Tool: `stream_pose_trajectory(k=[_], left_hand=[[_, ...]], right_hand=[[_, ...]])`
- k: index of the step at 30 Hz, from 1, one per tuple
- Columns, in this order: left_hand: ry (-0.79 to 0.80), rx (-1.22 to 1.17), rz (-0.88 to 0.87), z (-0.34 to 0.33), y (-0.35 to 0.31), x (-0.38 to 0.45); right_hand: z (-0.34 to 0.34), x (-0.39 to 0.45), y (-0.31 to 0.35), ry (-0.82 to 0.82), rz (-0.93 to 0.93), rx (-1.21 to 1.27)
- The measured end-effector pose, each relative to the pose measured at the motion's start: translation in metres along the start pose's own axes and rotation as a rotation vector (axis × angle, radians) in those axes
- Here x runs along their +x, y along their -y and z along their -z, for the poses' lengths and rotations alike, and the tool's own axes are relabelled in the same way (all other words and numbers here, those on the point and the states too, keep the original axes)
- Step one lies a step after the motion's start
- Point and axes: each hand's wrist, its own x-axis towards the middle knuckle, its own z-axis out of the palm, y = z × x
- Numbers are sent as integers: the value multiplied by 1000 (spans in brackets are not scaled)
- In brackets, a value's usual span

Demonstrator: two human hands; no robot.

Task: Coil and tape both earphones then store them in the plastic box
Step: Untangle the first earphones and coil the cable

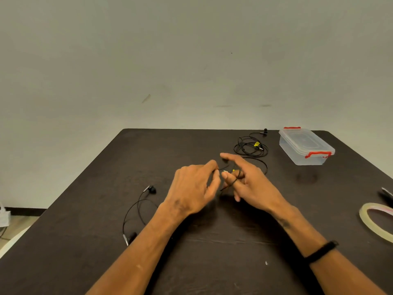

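A black earphone cable (260, 165) runs between my two hands at the table's middle. My left hand (192, 188) pinches it at the fingertips. My right hand (248, 182) has the cable looped around its thumb, index finger stretched out, with a yellow tag by the fingers. The same earphone's buds (151, 189) and a cable loop (134, 211) trail on the table to the left. A second black earphone (251, 146), loosely coiled with a yellow tag, lies at the back. The clear plastic box (306, 145) with red clips stands shut at the back right.
A roll of clear tape (376, 220) lies at the right edge, with a dark tool (386, 195) partly cut off behind it. The dark wooden table (212, 241) ends at a pale wall behind. My right wrist wears a black band (322, 251).
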Motion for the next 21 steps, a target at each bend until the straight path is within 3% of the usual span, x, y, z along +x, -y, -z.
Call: stream_pose_trajectory(k=[6, 17, 21], left_hand=[[2, -26, 32, 0, 2, 2], [-113, -34, 159, 16, 29, 7], [-127, -10, 149, 16, 27, 7]], right_hand=[[1, 2, -1, -139, 11, -29], [29, 8, -19, -597, -435, 466], [28, 0, -19, -596, -382, 233]])
